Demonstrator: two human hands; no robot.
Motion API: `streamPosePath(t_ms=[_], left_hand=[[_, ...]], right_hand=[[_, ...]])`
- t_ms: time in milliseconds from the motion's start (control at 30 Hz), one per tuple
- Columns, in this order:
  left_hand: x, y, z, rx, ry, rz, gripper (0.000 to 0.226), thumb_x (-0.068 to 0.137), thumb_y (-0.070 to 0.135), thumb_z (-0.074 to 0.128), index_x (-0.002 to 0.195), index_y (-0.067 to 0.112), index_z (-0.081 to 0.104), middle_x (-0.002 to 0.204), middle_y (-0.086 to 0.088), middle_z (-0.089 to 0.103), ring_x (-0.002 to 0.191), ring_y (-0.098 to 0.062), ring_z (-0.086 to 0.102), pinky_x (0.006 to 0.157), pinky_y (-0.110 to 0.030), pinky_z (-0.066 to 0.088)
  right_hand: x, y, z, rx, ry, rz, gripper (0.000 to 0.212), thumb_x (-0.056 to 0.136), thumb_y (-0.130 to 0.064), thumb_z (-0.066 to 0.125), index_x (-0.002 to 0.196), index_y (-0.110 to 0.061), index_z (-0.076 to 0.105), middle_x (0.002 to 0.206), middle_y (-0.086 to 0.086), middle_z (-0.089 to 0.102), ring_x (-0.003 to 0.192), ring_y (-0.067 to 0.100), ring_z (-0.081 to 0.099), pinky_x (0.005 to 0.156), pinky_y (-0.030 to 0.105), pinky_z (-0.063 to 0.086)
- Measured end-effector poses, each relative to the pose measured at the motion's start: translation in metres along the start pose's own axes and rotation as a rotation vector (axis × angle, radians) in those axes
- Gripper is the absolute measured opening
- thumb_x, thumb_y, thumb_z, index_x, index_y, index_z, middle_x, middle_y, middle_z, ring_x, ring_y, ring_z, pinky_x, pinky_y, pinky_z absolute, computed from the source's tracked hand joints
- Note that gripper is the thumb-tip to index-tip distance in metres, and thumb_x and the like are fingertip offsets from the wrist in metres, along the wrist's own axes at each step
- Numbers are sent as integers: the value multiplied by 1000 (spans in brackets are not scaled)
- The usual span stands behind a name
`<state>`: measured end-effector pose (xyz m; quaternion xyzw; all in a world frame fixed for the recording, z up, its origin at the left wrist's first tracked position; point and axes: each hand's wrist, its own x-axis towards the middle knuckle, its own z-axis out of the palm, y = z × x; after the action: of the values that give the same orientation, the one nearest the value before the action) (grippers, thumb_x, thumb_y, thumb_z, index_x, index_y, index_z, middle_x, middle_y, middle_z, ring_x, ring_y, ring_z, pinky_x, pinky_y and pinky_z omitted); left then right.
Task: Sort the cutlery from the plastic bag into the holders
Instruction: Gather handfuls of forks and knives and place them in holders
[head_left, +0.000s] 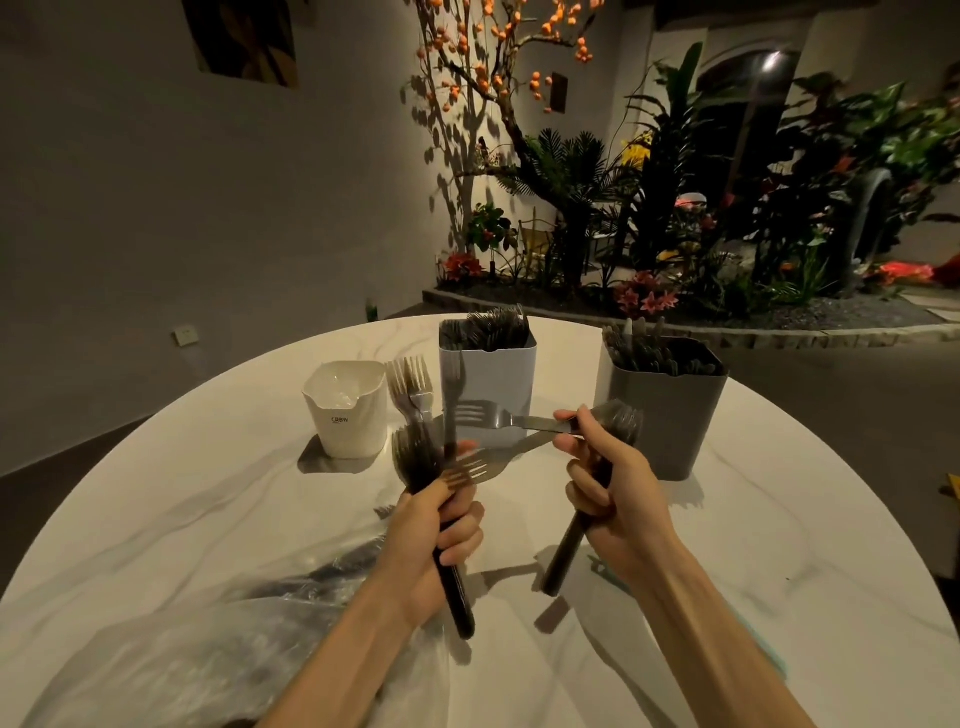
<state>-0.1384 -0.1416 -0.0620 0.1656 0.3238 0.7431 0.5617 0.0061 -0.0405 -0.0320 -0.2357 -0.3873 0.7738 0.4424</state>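
1. The left hand (441, 525) is curled round the dark handles of a bundle of forks (415, 415), heads up and blurred, held above the table.
2. The right hand (608, 499) is wrapped round a second bunch of dark-handled cutlery (569, 545); its heads (621, 418) stand above the fist, too blurred to tell their kind.
3. The right thumb and forefinger also pinch a single fork (485, 414), lying roughly level with its tines pointing left, in front of the middle holder. A second fork image (475, 467) just below it reaches toward the left hand's bundle; whether this is a separate fork or motion blur, I cannot tell.
4. Three holders stand across the far side of the round marble table (779, 545): a white holder (348, 415) on the left, a pale blue holder (491, 374) in the middle with dark cutlery packed in it, and a grey holder (670, 410) on the right, also with cutlery inside.
5. The clear plastic bag (208, 649) lies crumpled on the table near the left forearm, dark handles showing through it.
6. Beyond the table, a bed of plants and flowers (675, 234) sits against a wall.
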Motion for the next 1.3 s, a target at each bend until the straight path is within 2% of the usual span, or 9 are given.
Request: streamPosePath(t_ms=[67, 267, 367, 467, 567, 700, 800, 967, 1300], left_hand=[[-2, 2, -2, -66, -12, 16, 26, 91, 9, 54, 109, 12, 72, 58, 5, 18, 40, -4, 18, 32, -17, 19], [-8, 5, -2, 38, -144, 51, 29, 68, 15, 92, 90, 19, 73, 53, 6, 26, 38, -5, 24, 37, -18, 20], [-7, 8, 0, -73, -127, 73, 12, 85, 24, 77, 89, 15, 69, 52, 7, 25, 37, -4, 24, 39, -20, 17], [-8, 13, -1, -128, -90, 108, 28, 97, 27, 60, 117, 13, 71, 50, 7, 23, 36, -4, 24, 38, -20, 18], [-8, 18, -2, -100, -25, 137, 23, 92, 29, 61, 100, 9, 70, 46, 6, 27, 34, -5, 25, 36, -19, 21], [-3, 24, -7, 58, 50, 137, 17, 87, 25, 70, 84, 9, 67, 46, 6, 25, 34, -5, 24, 36, -18, 18], [-4, 25, -9, 255, 26, 62, 16, 84, 24, 74, 81, 9, 69, 48, 5, 24, 35, -5, 23, 40, -20, 15], [-10, 12, -2, 509, -56, -104, 24, 97, 11, 59, 73, 11, 60, 55, 4, 28, 42, -5, 24, 38, -17, 19], [-15, 3, 5, 642, -92, -105, 26, 101, -2, 46, 79, 10, 53, 58, 2, 30, 48, -6, 24, 44, -20, 17]], right_hand=[[-3, 4, 5, 64, -15, 54, 27, 100, -26, 59, 97, -5, 74, 81, 8, 72, 35, 5, 28, 38, 15, 20], [-8, 13, 13, 130, -28, 154, 26, 100, -25, 57, 106, -3, 69, 102, 10, 75, 33, 5, 27, 36, 12, 21], [-9, 14, 13, 48, -51, 223, 28, 95, -25, 62, 108, -2, 71, 100, 11, 75, 35, 5, 27, 37, 13, 22], [-10, 17, 12, -82, -89, 317, 20, 89, -20, 69, 99, -4, 75, 96, 13, 74, 38, 4, 28, 39, 15, 22], [-12, 19, 15, -296, -121, 384, 12, 84, -21, 77, 87, -9, 80, 92, 15, 75, 43, 7, 32, 42, 16, 26], [-7, 13, 12, -722, 10, 130, 37, 76, -45, 81, 99, -16, 76, 60, -8, 59, 53, 5, 41, 52, 20, 33], [-7, 6, 10, -714, 100, -90, 39, 80, -50, 76, 103, -20, 71, 73, -11, 61, 68, 5, 54, 61, 21, 38], [-17, 23, 23, -933, -209, -196, 38, 76, -65, 76, 100, -35, 74, 96, -16, 73, 92, 2, 69, 83, 29, 55], [-11, 26, 10, -1169, -224, -242, 36, 78, -66, 73, 88, -32, 64, 83, -12, 65, 73, 6, 60, 69, 30, 53]])
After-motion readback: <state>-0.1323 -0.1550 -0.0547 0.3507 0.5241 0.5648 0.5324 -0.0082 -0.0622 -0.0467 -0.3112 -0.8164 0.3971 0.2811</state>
